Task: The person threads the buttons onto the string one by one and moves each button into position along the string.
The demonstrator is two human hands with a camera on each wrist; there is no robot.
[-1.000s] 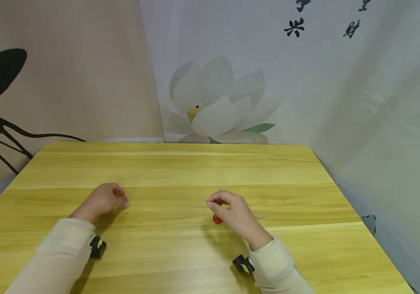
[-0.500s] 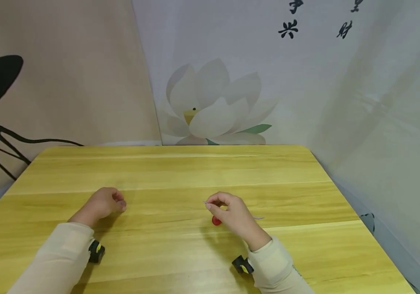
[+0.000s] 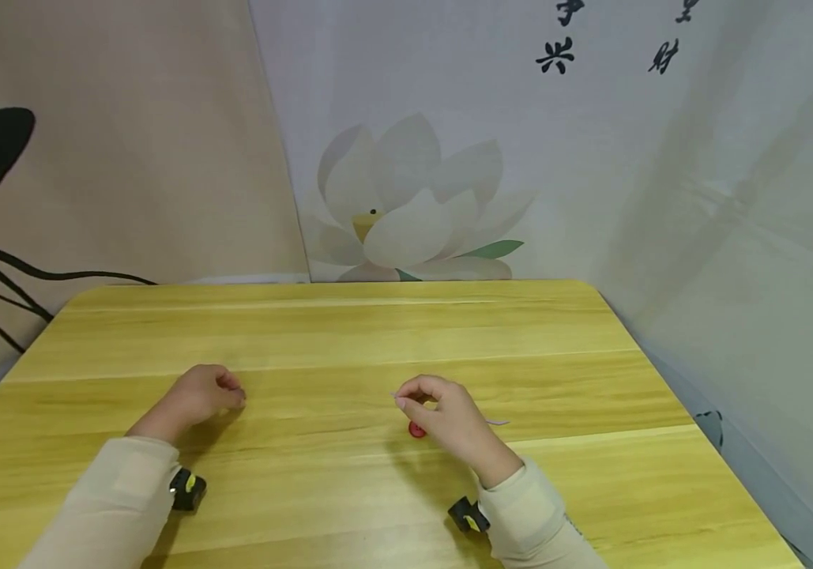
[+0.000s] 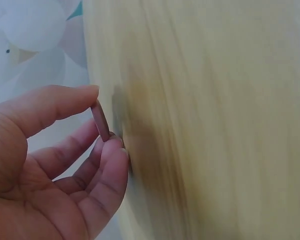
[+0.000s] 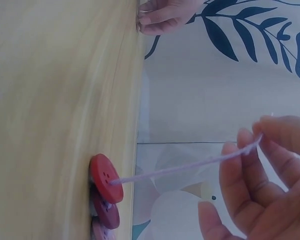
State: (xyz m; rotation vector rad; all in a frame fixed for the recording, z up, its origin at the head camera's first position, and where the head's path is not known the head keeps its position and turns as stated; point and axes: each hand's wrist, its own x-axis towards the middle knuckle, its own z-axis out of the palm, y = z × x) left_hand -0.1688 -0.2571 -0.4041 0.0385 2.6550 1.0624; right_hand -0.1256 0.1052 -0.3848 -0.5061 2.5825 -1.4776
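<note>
In the head view my left hand (image 3: 196, 399) is over the table's left half. The left wrist view shows it pinching a brownish-pink button (image 4: 101, 122), seen edge-on, between thumb and fingertips. My right hand (image 3: 452, 423), right of centre, pinches a pale purple string (image 5: 185, 167) near its end. From there the string runs down into a red button (image 5: 104, 175) with small holes. Behind it sit a darker red button (image 5: 106, 212) and a pinkish one (image 5: 102, 231), close together at the tabletop. The string's other end (image 3: 497, 422) shows beyond the right wrist.
The wooden table (image 3: 335, 332) has rounded far corners. A pale backdrop cloth (image 3: 626, 174) with a printed lotus and black characters hangs behind it. Small black cameras are strapped at the left wrist (image 3: 188, 488) and right wrist (image 3: 468, 515).
The head view has shifted slightly, so the scene sits a little lower and further left. Both hands keep nearly the same place and the same pinch.
</note>
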